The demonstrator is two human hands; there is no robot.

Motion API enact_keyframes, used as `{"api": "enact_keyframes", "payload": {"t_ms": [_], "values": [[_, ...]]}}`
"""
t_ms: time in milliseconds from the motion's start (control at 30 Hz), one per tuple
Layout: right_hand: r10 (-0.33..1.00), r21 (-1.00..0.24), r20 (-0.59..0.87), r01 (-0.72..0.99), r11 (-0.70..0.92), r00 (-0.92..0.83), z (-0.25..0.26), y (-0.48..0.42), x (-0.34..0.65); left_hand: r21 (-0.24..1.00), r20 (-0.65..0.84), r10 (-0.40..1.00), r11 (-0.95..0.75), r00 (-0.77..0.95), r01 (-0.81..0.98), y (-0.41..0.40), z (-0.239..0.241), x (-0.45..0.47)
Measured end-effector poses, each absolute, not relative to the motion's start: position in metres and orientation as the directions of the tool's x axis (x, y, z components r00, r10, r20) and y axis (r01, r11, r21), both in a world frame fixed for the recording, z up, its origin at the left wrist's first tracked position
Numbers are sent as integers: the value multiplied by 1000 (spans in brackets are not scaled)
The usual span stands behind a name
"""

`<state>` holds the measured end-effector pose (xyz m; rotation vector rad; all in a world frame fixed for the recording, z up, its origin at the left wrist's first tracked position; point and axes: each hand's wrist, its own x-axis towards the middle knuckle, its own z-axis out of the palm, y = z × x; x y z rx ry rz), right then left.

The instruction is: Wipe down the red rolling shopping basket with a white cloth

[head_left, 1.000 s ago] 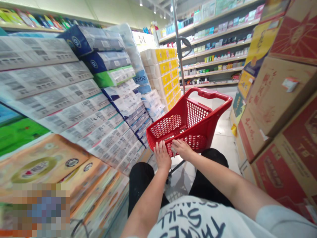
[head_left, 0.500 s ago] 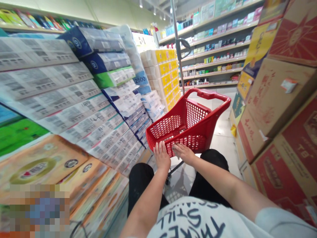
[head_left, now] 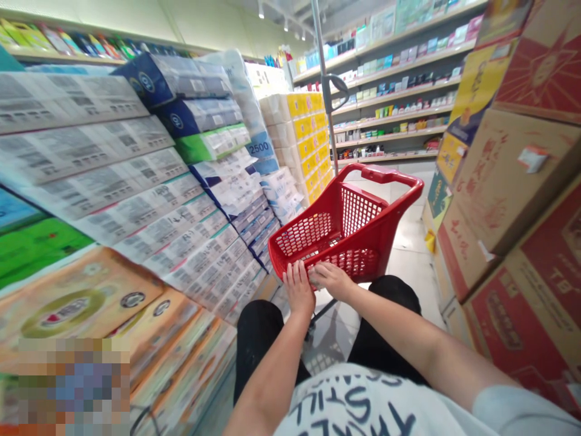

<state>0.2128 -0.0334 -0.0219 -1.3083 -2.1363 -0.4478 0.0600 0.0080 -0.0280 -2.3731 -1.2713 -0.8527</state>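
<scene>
A red plastic shopping cart (head_left: pixel 363 239) with perforated basket walls stands in front of me, its basket tilted up toward the handle at the far side. My left hand (head_left: pixel 299 287) lies with fingers stretched over the basket's near rim. Beside it, my right hand (head_left: pixel 334 282) presses on the same rim with its fingers close together. Something small and pale greyish shows at the right fingertips; I cannot make out what it is. No goods are visible inside the basket.
Stacked tissue packs (head_left: pixel 181 212) rise along the left, with orange packs (head_left: pixel 86 290) nearer me. Cardboard cartons (head_left: pixel 512 175) line the right side. Behind the cart stand a metal pole (head_left: pixel 323 60) and shelves (head_left: pixel 385 79) of small goods. My knees (head_left: pixel 258 330) flank the cart's near end.
My right hand has slid slightly left along the rim, closer to my left hand. The left hand and the cart are almost where they were.
</scene>
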Motion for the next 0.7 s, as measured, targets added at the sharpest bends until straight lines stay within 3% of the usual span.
{"api": "enact_keyframes", "payload": {"t_ms": [67, 200, 400, 567, 700], "values": [[696, -30, 643, 897, 441, -321, -19, -31, 213, 4, 639, 645, -549, 420, 836, 8, -28, 61], [802, -28, 516, 930, 367, -301, -25, -34, 215, -1, 637, 645, -547, 422, 837, 7, -27, 60], [713, -57, 658, 929, 365, -240, -20, -33, 222, -3, 648, 635, -549, 420, 836, 6, -27, 57], [807, -52, 539, 946, 319, -242, -26, -39, 229, -8, 652, 628, -555, 426, 832, 5, -28, 56], [770, -52, 601, 951, 306, -215, -24, -44, 235, 10, 645, 638, -558, 421, 830, 3, -27, 57]]}}
